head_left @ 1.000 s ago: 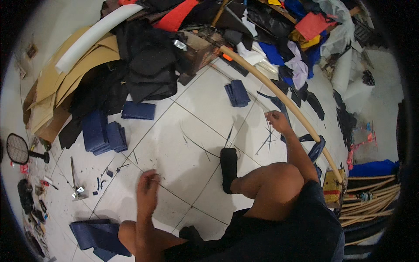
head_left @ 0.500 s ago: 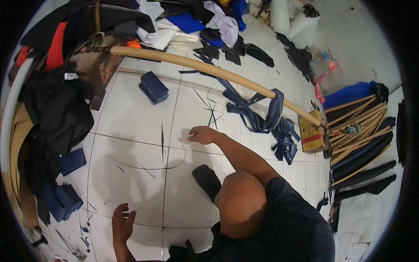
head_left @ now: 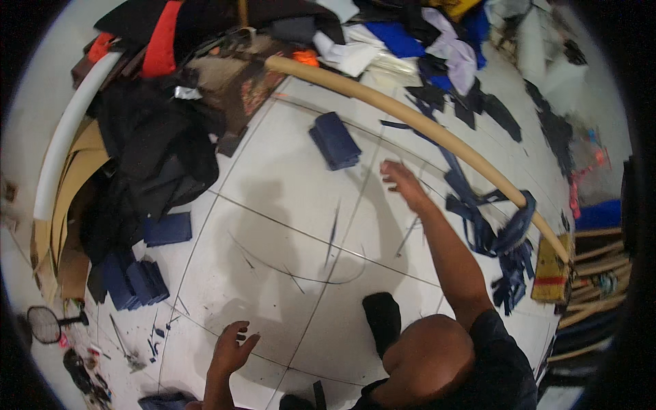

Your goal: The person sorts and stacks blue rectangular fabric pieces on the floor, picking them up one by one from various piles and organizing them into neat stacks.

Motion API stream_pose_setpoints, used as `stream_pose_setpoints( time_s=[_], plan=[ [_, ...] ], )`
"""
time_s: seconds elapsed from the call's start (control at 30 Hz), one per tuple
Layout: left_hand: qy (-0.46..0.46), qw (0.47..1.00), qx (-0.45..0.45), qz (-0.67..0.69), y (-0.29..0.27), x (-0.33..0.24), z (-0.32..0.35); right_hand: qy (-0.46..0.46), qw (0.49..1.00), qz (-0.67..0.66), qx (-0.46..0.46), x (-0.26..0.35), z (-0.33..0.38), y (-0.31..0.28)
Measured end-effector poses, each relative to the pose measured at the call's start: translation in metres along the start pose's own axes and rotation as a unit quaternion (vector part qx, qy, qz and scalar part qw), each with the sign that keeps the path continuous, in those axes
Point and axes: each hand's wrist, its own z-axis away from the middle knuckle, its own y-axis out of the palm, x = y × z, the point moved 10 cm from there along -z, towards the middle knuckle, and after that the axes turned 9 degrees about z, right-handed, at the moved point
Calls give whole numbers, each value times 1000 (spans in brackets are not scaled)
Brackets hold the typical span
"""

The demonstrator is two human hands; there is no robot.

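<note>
My right hand (head_left: 402, 183) reaches out over the white tiled floor with its fingers spread. It holds nothing and comes close to a neat stack of dark navy cloth pieces (head_left: 335, 141), with a gap between them. Lower down, my left hand (head_left: 232, 348) hovers over the tiles, fingers apart and slightly curled, with nothing in it. Thin dark threads and slivers of cloth (head_left: 333, 236) lie on the floor between the two hands. At the left sit more navy cloth stacks (head_left: 137, 280) and a single navy piece (head_left: 168, 228) beside a black cloth heap (head_left: 150, 143).
A long tan tube (head_left: 410, 113) lies diagonally across the far side. Navy strips (head_left: 506, 239) tangle by its right end, near a yellow box (head_left: 550, 270) and wooden sticks (head_left: 594, 273). Mixed fabrics (head_left: 396, 39) pile up at the back. My black-socked foot (head_left: 383, 321) rests nearby.
My right hand has reached farther out, toward the navy stack, and its fingers have spread. The left hand stays low and open. The whole view has swung, bringing more of the left side in.
</note>
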Motion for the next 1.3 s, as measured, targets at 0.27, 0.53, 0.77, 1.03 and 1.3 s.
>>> stream_pose_setpoints(
  time_s=[0.27, 0.53, 0.77, 1.03, 1.3],
  plan=[
    [-39, 984, -173, -1, -42, -48, 83, 102, 973, 60, 200, 34, -163, 63],
    [-228, 927, -261, 143, 23, -48, 215, -5, 899, -83, 430, 39, -185, 143],
    [-166, 913, -322, 186, 66, -77, 239, 79, 872, -27, 482, -8, -233, 187],
    [-173, 879, -405, 181, 93, -97, 274, 50, 824, 156, 542, 41, -61, 318],
    [-184, 842, -430, 269, 114, -64, 268, -17, 787, 234, 571, 49, 68, 369]
  ],
)
